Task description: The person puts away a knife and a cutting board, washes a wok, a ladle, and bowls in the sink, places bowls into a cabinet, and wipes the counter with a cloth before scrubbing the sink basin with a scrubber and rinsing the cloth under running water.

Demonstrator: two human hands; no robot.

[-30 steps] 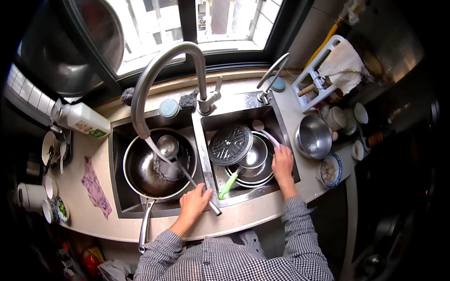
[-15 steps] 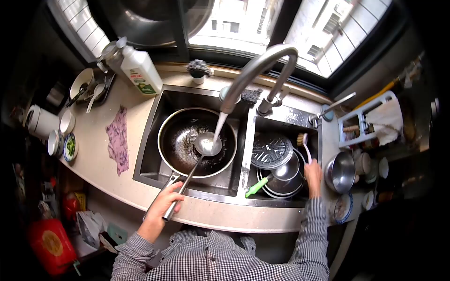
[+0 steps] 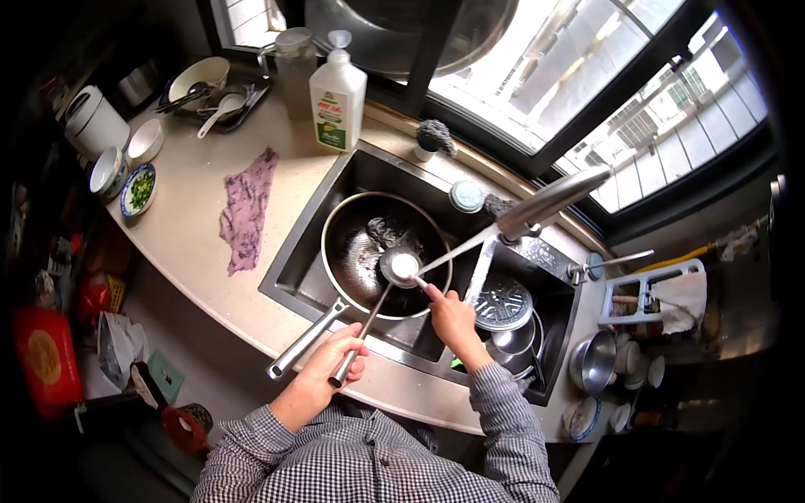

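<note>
Head view, clock positions taken from the pan's centre; we list:
- Left hand, seven o'clock: fingers wrapped around the handle of one steel ladle.
- Ladle: bowl above the pan, just off centre toward four.
- Right hand, between four and five: thumb and fingers pinching a pink-handled brush, its end at the ladle's bowl; we cannot tell whether they touch.
- Pan: in the left basin, handle out to between seven and eight.
- Tap, two o'clock: water running toward the ladle.
- Ridged disc, four o'clock, in the right basin.
- Purple cloth, between nine and ten.
- White bottle, eleven o'clock.
</note>
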